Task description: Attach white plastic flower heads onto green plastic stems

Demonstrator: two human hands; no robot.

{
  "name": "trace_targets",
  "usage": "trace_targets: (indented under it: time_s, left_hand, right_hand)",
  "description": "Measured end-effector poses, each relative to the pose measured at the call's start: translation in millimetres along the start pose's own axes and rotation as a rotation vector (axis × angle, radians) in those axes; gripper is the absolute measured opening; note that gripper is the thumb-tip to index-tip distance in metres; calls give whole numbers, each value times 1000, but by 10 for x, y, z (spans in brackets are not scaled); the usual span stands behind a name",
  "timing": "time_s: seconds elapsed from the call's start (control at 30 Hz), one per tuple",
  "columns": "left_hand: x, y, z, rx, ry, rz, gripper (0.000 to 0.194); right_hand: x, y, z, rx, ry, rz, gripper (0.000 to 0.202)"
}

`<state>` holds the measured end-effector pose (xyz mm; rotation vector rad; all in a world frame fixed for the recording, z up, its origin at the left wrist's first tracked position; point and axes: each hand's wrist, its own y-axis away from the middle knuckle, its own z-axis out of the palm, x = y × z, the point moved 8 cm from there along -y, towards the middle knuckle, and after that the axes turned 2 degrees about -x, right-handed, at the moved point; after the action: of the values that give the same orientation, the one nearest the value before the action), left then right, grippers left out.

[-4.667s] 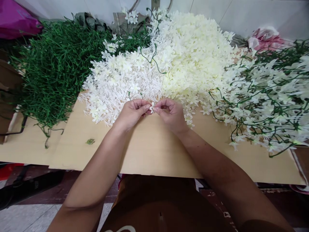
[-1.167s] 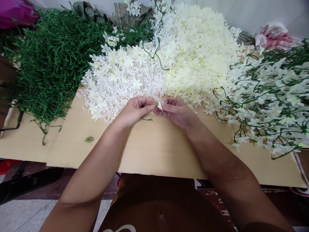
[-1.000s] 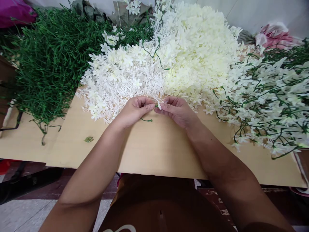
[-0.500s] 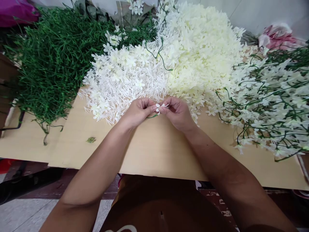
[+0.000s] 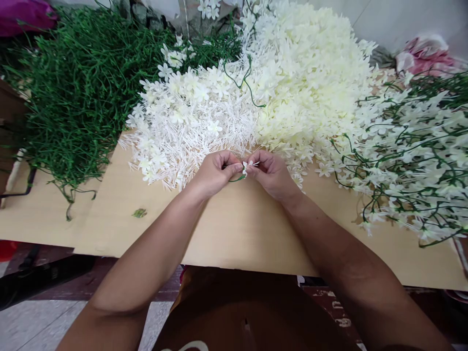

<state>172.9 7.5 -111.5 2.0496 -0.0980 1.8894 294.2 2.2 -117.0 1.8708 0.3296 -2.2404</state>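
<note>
- A person in a dark brown garment [image 5: 241,312] sits or stands against a pale tan, flat cardboard sheet [image 5: 237,239], where a small, crumpled green scrap [image 5: 139,213] lies toward the left.
- Above the sheet, the left hand [image 5: 215,174] pinches a thin, green, wiry stem [image 5: 238,179] between thumb and fingers; part of it curves out below the thumb.
- Just beside it, the right hand [image 5: 269,174] presses thumb and forefinger together on a small white flower [image 5: 245,168] with narrow petals, which sits between the two hands.
- To the right spreads a loose heap of white flowers on dark green stems [image 5: 413,161].
- Beyond the hands rise a mound of white flowers and thin stalks [image 5: 215,122] and a cream-yellow flower mound [image 5: 310,83], touching; left, a tangled dark green stem pile [image 5: 80,92].
- Farthest back, a pink-and-white crumpled cloth [image 5: 426,54] rests near a pale wall [image 5: 395,19].
</note>
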Motion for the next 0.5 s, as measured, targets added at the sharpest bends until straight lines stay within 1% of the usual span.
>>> trace_targets:
  time_s: [0.17, 0.33, 0.5]
  left_hand:
    - [-5, 8, 15, -17, -61, -12, 27]
    - [14, 15, 19, -47, -60, -11, 24]
    - [36, 7, 23, -111, -43, -11, 32]
  right_hand:
    - [-3, 17, 20, 14, 49, 41, 43]
    - [11, 18, 25, 32, 83, 17, 45]
    - [6, 4, 3, 13, 52, 22, 44]
